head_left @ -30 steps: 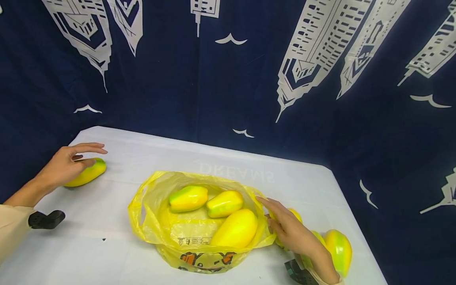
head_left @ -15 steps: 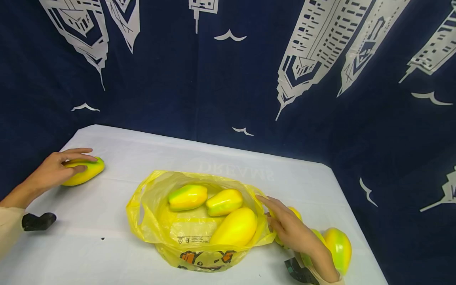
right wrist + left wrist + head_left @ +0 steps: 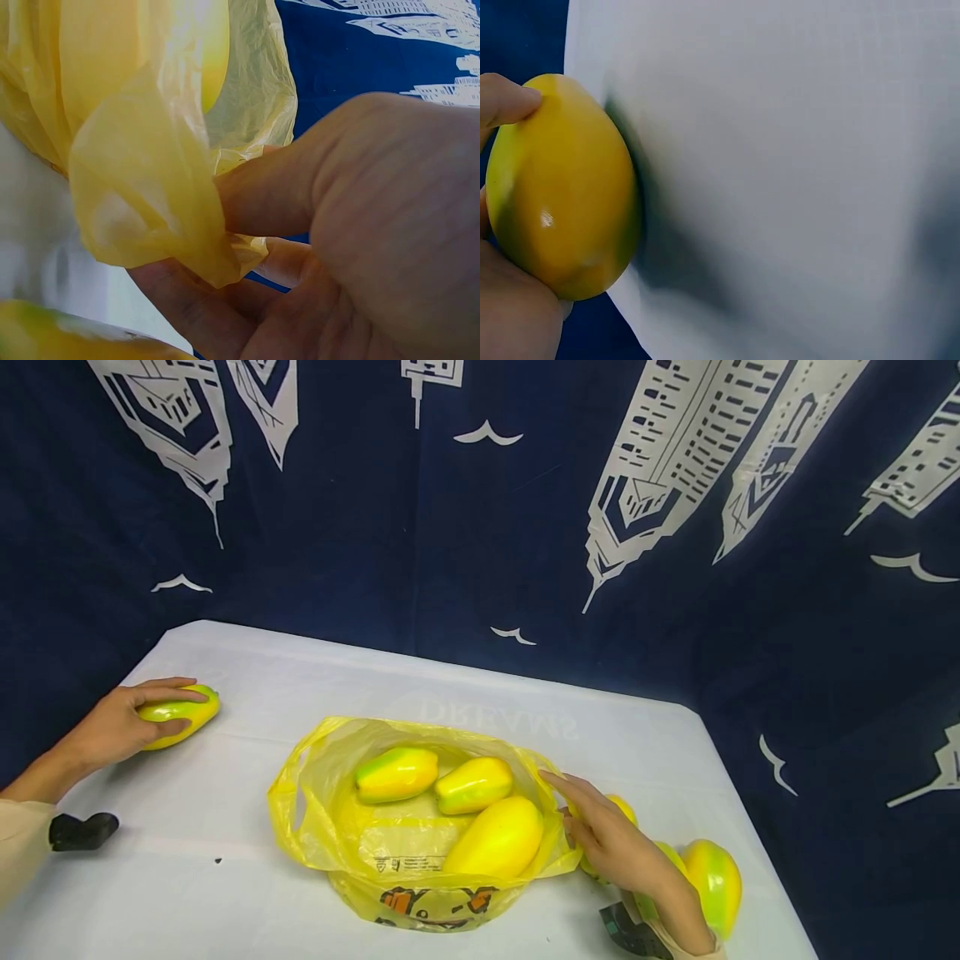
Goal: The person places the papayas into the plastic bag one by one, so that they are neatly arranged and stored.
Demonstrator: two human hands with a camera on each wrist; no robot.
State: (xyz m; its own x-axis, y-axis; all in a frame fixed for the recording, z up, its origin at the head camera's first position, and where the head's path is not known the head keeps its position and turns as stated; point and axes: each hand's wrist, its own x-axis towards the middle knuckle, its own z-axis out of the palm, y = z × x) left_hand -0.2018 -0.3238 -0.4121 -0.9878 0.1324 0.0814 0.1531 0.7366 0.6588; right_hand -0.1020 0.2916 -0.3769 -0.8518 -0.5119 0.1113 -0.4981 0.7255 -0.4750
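In the head view my left hand grips a yellow-green mango on the left part of the table. The left wrist view shows the fingers and thumb round this mango, which lies against the white cloth. Mid-table, a yellow plastic bag stands with its mouth wide. Inside are three mangoes, one of them a larger yellow mango. My right hand holds the bag's right edge. Up close, the thumb and fingers pinch the thin plastic by its handle.
Several more mangoes lie at the right, partly hidden behind my right hand and forearm. The table has a white cloth. A dark blue curtain with printed white buildings hangs behind it.
My left hand has come down over the left mango, and its fingers now lie round the fruit. The right hand and the bag stay in place.
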